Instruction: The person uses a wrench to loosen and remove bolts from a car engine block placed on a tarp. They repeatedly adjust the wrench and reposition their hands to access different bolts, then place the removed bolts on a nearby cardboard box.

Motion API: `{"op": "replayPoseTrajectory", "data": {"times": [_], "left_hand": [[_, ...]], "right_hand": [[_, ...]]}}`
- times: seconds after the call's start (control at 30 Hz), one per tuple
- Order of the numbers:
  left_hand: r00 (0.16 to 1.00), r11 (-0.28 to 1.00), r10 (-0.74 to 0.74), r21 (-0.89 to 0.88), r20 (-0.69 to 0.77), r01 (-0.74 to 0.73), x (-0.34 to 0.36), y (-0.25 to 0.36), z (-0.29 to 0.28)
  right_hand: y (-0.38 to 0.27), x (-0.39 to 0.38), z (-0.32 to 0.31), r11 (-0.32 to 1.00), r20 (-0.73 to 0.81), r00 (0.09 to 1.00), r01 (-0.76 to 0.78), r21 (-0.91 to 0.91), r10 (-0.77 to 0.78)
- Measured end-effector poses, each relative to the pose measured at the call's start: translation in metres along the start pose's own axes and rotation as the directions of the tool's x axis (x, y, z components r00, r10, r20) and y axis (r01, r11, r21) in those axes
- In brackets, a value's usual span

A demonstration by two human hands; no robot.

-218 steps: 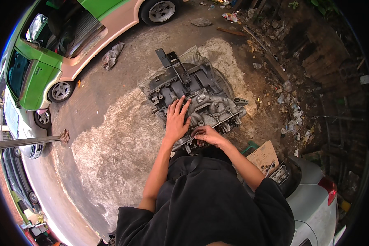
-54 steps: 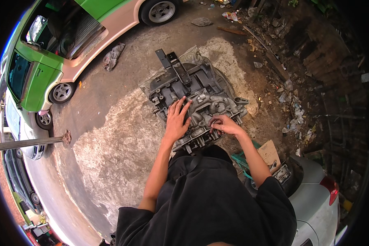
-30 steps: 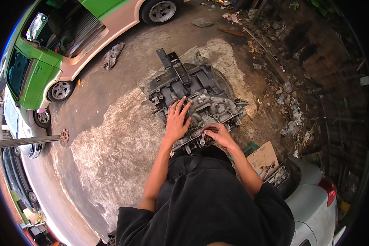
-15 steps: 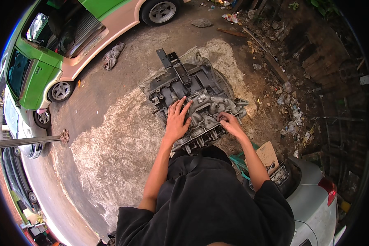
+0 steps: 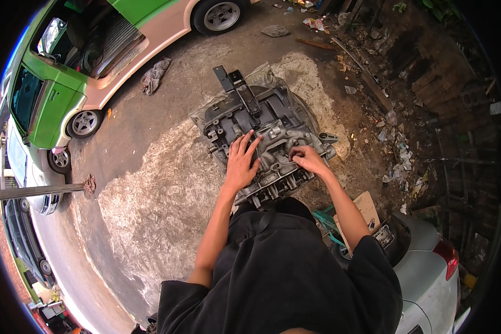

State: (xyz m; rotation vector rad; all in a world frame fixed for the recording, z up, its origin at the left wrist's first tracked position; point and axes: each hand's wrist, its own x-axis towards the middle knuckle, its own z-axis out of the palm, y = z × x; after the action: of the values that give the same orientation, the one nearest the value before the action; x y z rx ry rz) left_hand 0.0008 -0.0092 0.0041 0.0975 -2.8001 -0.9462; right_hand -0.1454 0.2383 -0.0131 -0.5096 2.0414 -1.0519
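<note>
While the left hand point(image 5: 241, 165) lies palm down on the engine point(image 5: 275, 115), its fingers spread a little and pointing toward twelve o'clock, the right hand point(image 5: 310, 160) is bent over the same metal with thumb and fingertips drawn narrowly together; whether something small is pinched between them I cannot tell. Taking the engine as the clock's centre, the left hand sits at eight and the right at four. The left forearm point(image 5: 211, 239) rises almost straight from about seven, its elbow slightly bent, and the right forearm point(image 5: 348, 209) slants in from five, with the wrist turned inward. Both come out of the short sleeves of a black shirt point(image 5: 284, 273).

The engine, grey and grimy, lies just beyond the person's lap, and a black bracket point(image 5: 245, 96) stands along its eleven o'clock side. Any lettering on its castings is too small to read.

Farther out, a sheet of brown cardboard point(image 5: 366, 207) lies at four beside something teal point(image 5: 329, 225), and beyond it is a silver car point(image 5: 428, 286) with a red tail light. Litter point(image 5: 403, 156) is strewn at three. At ten a grey rag point(image 5: 156, 74) rests on the ground point(image 5: 145, 183) near a green and pinkish van point(image 5: 58, 108). A pole point(image 5: 39, 192) reaches in between eight and nine.
</note>
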Motion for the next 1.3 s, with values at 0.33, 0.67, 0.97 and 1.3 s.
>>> {"op": "replayPoseTrajectory", "data": {"times": [0.33, 0.67, 0.97, 1.3], "left_hand": [[1.000, 1.000, 0.005, 0.002, -0.008, -0.005, 0.000, -0.001, 0.001], [1.000, 1.000, -0.007, 0.004, 0.011, 0.007, 0.001, -0.001, 0.000], [1.000, 1.000, -0.021, 0.003, 0.011, 0.021, 0.001, 0.000, 0.001], [1.000, 1.000, -0.011, -0.009, 0.009, 0.011, 0.001, 0.001, -0.001]], "right_hand": [[0.010, 0.013, -0.004, 0.999, 0.058, 0.998, -0.028, 0.032, 0.026], [0.001, -0.009, -0.022, 0.986, 0.256, 0.962, -0.127, 0.111, 0.095], [0.000, -0.049, 0.004, 0.889, 0.160, 0.986, -0.122, 0.442, 0.056], [-0.001, -0.023, -0.008, 0.932, 0.192, 0.977, -0.149, 0.330, 0.089]]}}
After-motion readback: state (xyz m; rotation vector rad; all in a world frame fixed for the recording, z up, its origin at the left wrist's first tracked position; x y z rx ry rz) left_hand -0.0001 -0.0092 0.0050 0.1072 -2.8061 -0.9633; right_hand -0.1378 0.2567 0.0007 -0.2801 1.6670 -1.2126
